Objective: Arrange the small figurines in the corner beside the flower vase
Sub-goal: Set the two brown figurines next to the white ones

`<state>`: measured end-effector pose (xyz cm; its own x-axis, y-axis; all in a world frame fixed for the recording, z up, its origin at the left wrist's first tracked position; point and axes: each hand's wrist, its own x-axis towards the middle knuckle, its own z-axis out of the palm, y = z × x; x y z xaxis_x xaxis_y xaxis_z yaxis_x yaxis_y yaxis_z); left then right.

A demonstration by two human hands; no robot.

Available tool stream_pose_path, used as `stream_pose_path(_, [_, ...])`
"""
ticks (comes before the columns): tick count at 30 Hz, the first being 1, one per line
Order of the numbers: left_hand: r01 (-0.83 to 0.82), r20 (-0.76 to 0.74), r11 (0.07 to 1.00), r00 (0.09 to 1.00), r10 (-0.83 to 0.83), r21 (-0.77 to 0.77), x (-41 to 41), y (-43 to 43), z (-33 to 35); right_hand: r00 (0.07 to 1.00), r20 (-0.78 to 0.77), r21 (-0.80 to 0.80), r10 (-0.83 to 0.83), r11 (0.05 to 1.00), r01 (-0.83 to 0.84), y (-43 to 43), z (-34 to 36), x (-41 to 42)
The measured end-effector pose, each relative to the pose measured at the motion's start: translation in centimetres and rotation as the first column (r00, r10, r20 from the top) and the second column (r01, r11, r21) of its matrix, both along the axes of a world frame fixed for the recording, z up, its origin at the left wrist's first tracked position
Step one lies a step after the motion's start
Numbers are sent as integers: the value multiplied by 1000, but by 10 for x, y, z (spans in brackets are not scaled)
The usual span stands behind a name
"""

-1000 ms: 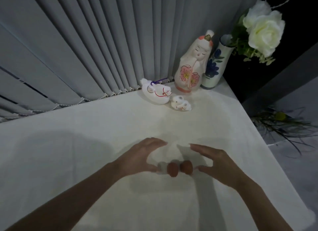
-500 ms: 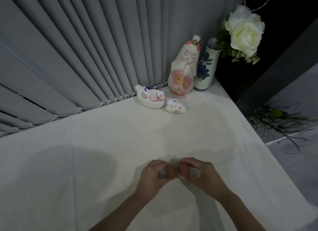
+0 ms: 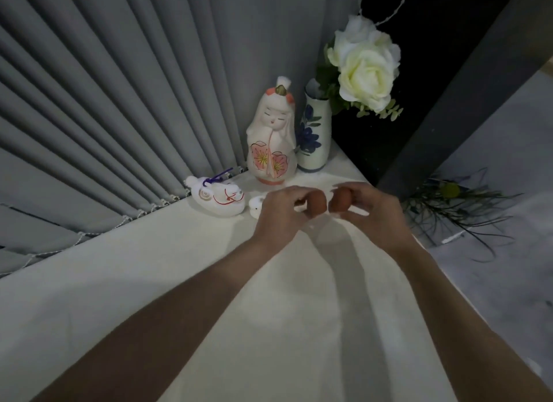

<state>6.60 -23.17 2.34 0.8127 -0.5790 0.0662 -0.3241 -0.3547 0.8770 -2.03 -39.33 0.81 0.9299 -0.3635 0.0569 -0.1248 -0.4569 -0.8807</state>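
Both arms reach out toward the far right corner of the white-clothed table (image 3: 179,282). The left hand (image 3: 278,219) pinches one small brown figurine (image 3: 316,203) between thumb and fingertips; the right hand (image 3: 374,213) pinches a second brown figurine (image 3: 339,200) the same way. The two pieces sit almost touching, held just above the cloth, in front of the tall doll (image 3: 270,141) and near the blue-flowered vase (image 3: 314,138) with its white rose (image 3: 366,72).

I judge these pieces light, hard and smooth, probably ceramic or clay, so they are likely slippery and liable to chip. A grip low on the rounded body looks safest, set down base first.

Room: the horse figurine (image 3: 218,199) stands left against the blinds (image 3: 104,102), and a small white figurine (image 3: 256,205) lies partly hidden behind the left hand. Open cloth remains in front of the doll and vase. The table edge runs close on the right, with a drop to the floor and loose stems (image 3: 449,204) below. I would avoid knocking the tall doll or the vase, both of which look easy to tip.
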Motion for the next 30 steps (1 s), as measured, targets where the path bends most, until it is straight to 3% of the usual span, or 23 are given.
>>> stream_pose_path(5, [-16, 35, 984, 999, 10, 176, 40, -44, -14, 996, -62, 11, -64, 998, 65, -32, -16, 39])
stream_pose_path(10, [4, 106, 911, 993, -52, 412, 59, -59, -30, 981, -183, 0, -70, 997, 71, -44, -40, 61])
stream_pose_path(23, [25, 72, 919, 996, -58, 394, 59, -67, -43, 974, -212, 13, -80, 996, 85, -47, -56, 69])
stream_pose_path(30, [30, 33, 929, 998, -45, 369, 55, -63, -37, 973, -229, -29, -21, 999, 15, -47, -54, 65])
